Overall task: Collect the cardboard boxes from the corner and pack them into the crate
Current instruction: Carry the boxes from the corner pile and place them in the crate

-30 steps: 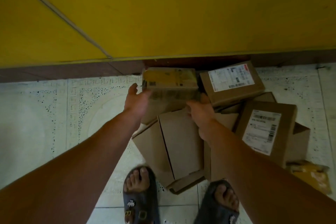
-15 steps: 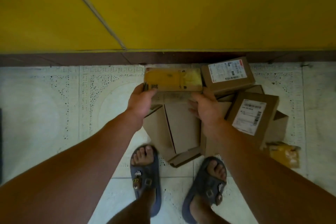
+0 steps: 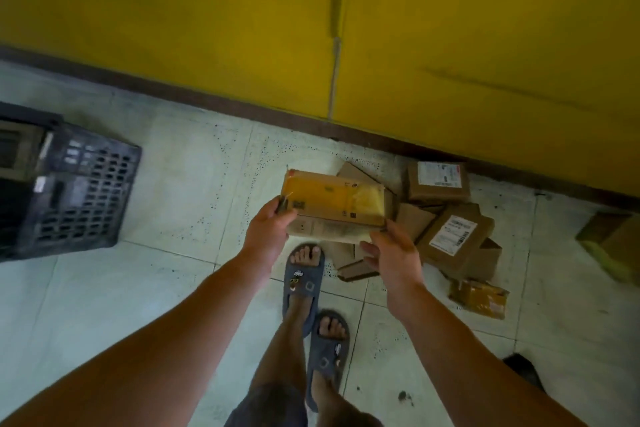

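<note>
Nearest to you are your two feet in grey-blue slippers (image 3: 304, 282) on the pale tiled floor (image 3: 104, 288), one foot ahead of the other.

Just above them, your left hand (image 3: 268, 234) grips the left end of a yellow-taped box (image 3: 334, 204), with the thumb on top near the corner and the fingers wrapped under it. Your right hand (image 3: 393, 255) is at the box's lower right corner, fingers spread and curled loosely; the thumb tip touches the corner, but you cannot tell whether the fingers beneath are bearing weight. The box lies roughly level between both hands, held up off the floor, with its long side running left to right and its taped face up.

Beyond and to the right of the held box lies the pile of cardboard boxes (image 3: 453, 239) on the floor near the base of the wall. A labelled box (image 3: 438, 182) sits closest to the wall, another with a white label leans below it, and flattened flaps poke out from behind the box you hold. A small crumpled yellow packet (image 3: 479, 298) rests at the pile's near edge.

Well apart on the left stands the black slatted crate (image 3: 72, 194), with something boxy already inside it.

Farthest off is the yellow wall (image 3: 207, 28) with a dark skirting strip (image 3: 225, 100) along the floor.
</note>
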`<state>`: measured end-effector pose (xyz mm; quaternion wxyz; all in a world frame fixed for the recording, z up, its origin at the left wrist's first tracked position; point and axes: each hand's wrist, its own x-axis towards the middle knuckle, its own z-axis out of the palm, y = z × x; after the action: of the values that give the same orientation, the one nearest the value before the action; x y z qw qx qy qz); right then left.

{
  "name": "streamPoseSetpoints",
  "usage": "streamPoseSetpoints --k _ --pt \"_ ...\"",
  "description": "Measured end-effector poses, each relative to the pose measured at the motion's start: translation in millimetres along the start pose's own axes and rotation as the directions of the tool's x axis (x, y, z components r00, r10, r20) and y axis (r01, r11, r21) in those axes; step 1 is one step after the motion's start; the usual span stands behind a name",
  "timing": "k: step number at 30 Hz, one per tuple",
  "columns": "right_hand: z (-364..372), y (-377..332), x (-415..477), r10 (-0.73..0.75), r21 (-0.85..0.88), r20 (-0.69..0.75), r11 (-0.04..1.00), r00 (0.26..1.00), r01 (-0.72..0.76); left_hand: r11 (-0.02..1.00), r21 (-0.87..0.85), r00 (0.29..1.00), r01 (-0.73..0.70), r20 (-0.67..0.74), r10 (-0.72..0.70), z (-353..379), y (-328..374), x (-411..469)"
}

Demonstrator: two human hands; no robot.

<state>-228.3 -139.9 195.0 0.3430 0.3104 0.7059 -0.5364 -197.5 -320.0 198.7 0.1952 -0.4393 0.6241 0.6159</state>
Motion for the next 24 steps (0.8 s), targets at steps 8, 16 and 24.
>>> streamPoseSetpoints --k 8,16,24 --pt "70 18 -79 -0.049 -0.080 0.161 0.995 0.986 0.062 0.985 -0.168 0.979 0.029 -0.195 -0.062 -98 -35 -80" --pt "196 30 -147 -0.091 -0.173 0.261 0.975 0.961 0.140 0.957 -0.290 0.957 -0.024 -0.285 -0.063 -233 -82 -127" --pt "373 55 -232 -0.120 -0.215 0.232 0.962 0.965 0.171 0.925 -0.376 0.954 -0.047 -0.290 -0.070 -422 -131 -155"
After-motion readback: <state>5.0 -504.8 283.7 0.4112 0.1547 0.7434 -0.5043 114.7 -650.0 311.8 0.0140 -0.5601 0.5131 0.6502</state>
